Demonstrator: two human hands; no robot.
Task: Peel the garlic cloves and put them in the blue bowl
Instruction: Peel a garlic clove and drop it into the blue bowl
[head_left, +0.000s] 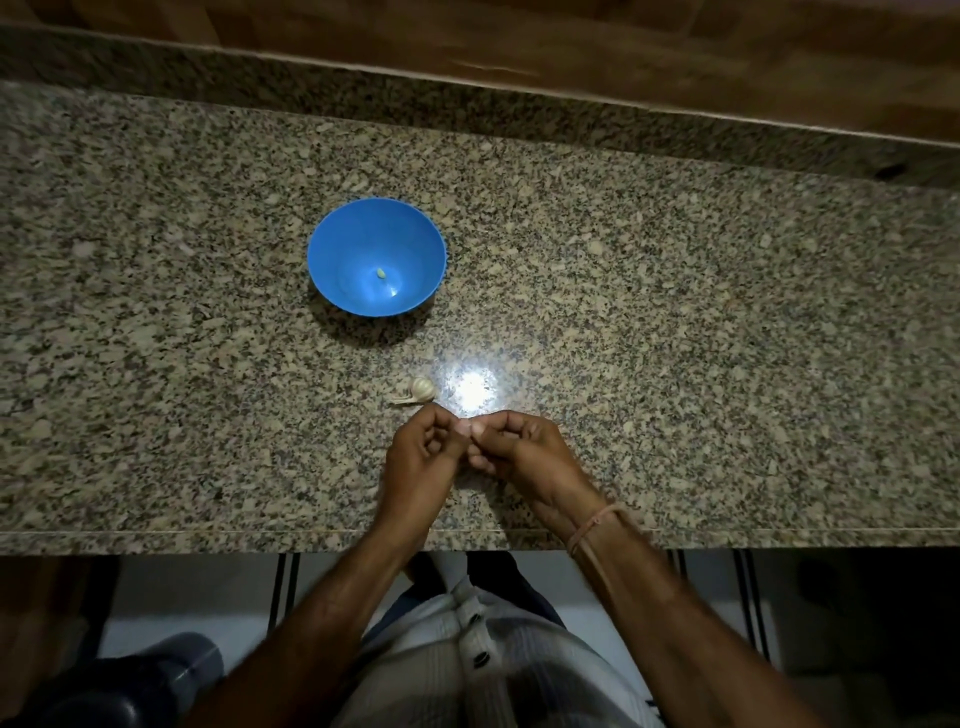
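Note:
A blue bowl (332, 260) stands on the granite counter, with one small peeled garlic clove (381, 273) lying in its bottom. Closer to me lies a small garlic bulb (421, 388) with a bit of papery skin beside it. Just below the bulb, my left hand (418, 457) and my right hand (519, 449) meet fingertip to fingertip, fingers curled, pinching something tiny between them. What they pinch is hidden by the fingers; it is probably a garlic clove.
The speckled granite counter (675, 312) runs left to right, with a raised back ledge and wooden panelling behind. Its front edge (208, 532) lies just under my wrists. A bright light reflection sits right of the bulb. A thread band circles my right wrist.

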